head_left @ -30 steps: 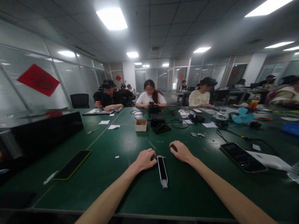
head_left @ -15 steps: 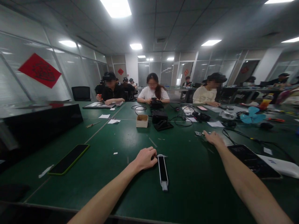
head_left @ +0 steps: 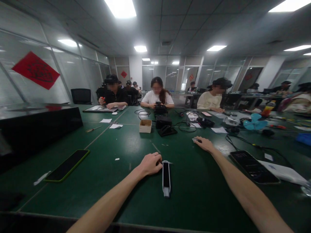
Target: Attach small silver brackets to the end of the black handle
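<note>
My left hand (head_left: pixel 151 163) rests on the green table with its fingers curled closed beside the upper end of a long, narrow device (head_left: pixel 166 178) that has a white frame and a black face. A thin metal piece shows at that upper end; whatever lies inside the curled fingers is hidden. Further out to the right, my right hand (head_left: pixel 204 143) has its fingers closed on a small silvery metal part (head_left: pixel 194 139) at the table surface, and the fingers cover some of it.
A small open cardboard box (head_left: pixel 145 127) and a black stand (head_left: pixel 167 131) sit ahead. Phones lie left (head_left: pixel 68 165) and right (head_left: pixel 254 166). Cables, a blue fan (head_left: pixel 255 122) and papers spread at the right. A screwdriver (head_left: pixel 93 129) lies left. Several people sit across the table.
My right hand has moved left, and the small metal part has shifted left with it. My left hand and the long device hold their places. The view has turned slightly right.
</note>
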`<action>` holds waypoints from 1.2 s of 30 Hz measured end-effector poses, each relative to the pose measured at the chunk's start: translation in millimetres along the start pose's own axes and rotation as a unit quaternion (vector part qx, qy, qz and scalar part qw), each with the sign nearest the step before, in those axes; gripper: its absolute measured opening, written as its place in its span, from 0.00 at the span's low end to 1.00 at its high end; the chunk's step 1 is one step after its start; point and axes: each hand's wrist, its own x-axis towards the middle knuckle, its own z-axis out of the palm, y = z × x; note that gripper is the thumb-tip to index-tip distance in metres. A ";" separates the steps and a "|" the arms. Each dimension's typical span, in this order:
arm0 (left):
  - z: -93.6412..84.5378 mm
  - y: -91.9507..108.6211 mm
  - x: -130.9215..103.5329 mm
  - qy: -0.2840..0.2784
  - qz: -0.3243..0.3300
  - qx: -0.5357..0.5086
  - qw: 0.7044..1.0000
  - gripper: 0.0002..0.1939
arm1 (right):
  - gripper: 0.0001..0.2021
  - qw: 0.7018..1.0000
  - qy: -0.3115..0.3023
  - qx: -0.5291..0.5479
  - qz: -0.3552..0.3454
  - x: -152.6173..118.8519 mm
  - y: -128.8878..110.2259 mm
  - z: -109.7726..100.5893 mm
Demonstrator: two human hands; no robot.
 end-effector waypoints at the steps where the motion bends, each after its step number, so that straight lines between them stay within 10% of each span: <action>1: -0.9 0.4 -0.9 0.000 0.001 -0.003 1.000 0.06 | 0.27 1.000 -0.002 0.001 -0.016 -5.5 -7.6 -0.5; 19: -7.9 -3.2 -14.2 0.015 0.012 -0.022 1.000 0.06 | 0.29 0.967 -0.069 0.104 -0.224 -156.2 -140.2 10.4; 30: -9.3 -6.7 -17.7 -0.002 0.002 -0.004 1.000 0.06 | 0.25 0.996 -0.003 -0.059 -0.066 -28.4 -86.8 9.0; 36: -13.1 -7.9 -20.7 -0.010 0.008 -0.016 1.000 0.06 | 0.22 0.990 0.012 -0.068 -0.123 -42.3 -91.0 22.2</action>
